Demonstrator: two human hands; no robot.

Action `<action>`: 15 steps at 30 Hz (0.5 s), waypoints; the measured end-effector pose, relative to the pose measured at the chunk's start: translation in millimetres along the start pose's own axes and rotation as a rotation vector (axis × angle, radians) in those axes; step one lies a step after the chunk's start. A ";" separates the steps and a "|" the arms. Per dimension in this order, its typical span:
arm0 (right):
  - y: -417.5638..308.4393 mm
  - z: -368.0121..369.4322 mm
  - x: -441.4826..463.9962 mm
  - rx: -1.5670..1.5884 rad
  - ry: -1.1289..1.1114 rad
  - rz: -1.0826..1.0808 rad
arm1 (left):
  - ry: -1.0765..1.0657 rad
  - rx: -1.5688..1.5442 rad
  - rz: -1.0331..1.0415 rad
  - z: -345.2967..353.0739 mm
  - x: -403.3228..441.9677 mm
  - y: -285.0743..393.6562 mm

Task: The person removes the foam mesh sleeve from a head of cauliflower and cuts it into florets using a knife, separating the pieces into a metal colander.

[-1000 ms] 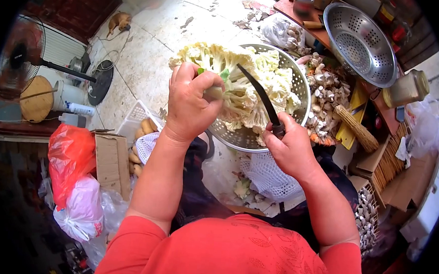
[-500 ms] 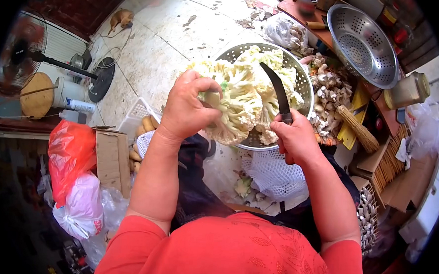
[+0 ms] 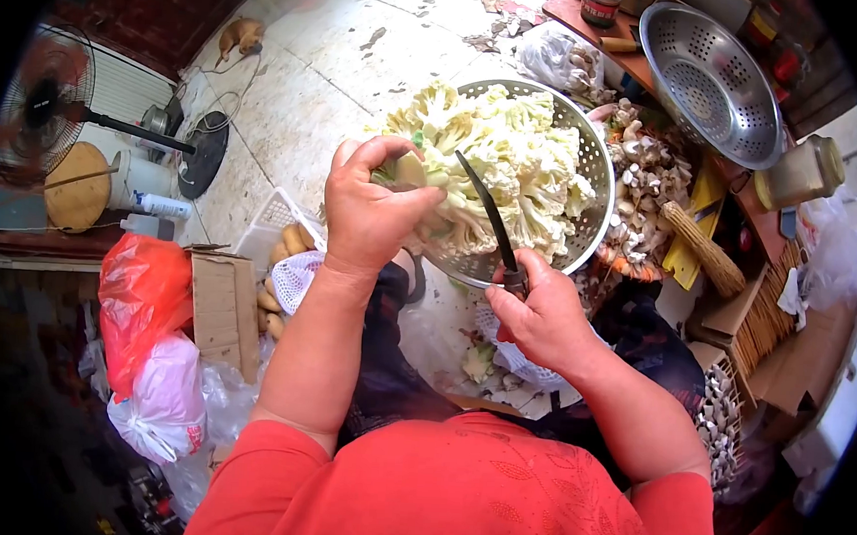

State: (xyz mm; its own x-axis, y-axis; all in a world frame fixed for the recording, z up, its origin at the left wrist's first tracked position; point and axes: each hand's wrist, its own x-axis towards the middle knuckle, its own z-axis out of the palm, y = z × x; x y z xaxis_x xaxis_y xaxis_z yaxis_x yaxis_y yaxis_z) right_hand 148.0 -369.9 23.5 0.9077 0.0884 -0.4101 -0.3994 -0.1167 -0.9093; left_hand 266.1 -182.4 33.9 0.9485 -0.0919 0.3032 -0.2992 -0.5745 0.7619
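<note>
My left hand [image 3: 369, 206] grips a cauliflower [image 3: 438, 123] by its pale stem end, with a bit of green leaf by the fingers. In my right hand [image 3: 540, 312] is a knife [image 3: 493, 210] with a dark curved blade, pointing up and left over the florets. A metal colander [image 3: 602, 194] stands beneath, with more cauliflower pieces [image 3: 540, 167] in it. The held cauliflower overlaps the colander's left side, and I cannot tell exactly where it ends. My right fingers cover most of the knife's handle.
Garlic bulbs [image 3: 636, 191] lie heaped right of the colander. A second colander [image 3: 714, 84] rests on a low table at upper right. Potatoes [image 3: 289, 246] fill a white basket on the left, near a cardboard box [image 3: 225, 310]. A fan [image 3: 45, 102] stands further left.
My right hand and the knife have moved left and down, and the blade is now nearer my left hand. The held cauliflower has turned and shifted, exposing more cauliflower in the colander.
</note>
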 end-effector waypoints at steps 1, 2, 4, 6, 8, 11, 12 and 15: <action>1.1 -0.7 0.6 0.000 0.001 0.000 | -0.001 -0.001 0.000 0.9 -0.3 1.7; 3.6 -1.4 1.5 -0.025 0.004 -0.019 | -0.001 0.005 0.011 1.7 -0.6 4.4; 8.6 -1.2 2.0 -0.049 0.009 -0.037 | -0.005 0.009 0.024 3.5 -1.4 5.1; 11.9 -0.8 2.0 -0.062 0.031 -0.096 | 0.024 0.030 0.098 6.2 -0.9 2.9; 9.0 -1.7 0.9 -0.090 0.048 -0.099 | 0.034 0.035 0.112 8.9 -1.9 4.9; 7.8 -0.8 2.2 -0.170 0.082 -0.114 | 0.061 0.067 0.177 11.7 -4.3 5.8; 8.3 -0.5 3.1 -0.222 0.102 -0.125 | 0.076 0.095 0.228 12.9 -5.1 5.5; 11.3 -0.4 7.2 -0.192 0.066 -0.093 | 0.115 0.172 0.314 17.5 -7.5 4.6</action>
State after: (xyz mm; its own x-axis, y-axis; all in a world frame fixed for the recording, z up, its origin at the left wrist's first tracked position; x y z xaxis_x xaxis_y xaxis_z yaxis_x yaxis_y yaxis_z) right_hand 150.0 -371.0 10.3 0.9485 0.0435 -0.3139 -0.2876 -0.2978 -0.9103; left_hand 259.5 -198.6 25.1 0.7924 -0.1990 0.5765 -0.5424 -0.6622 0.5170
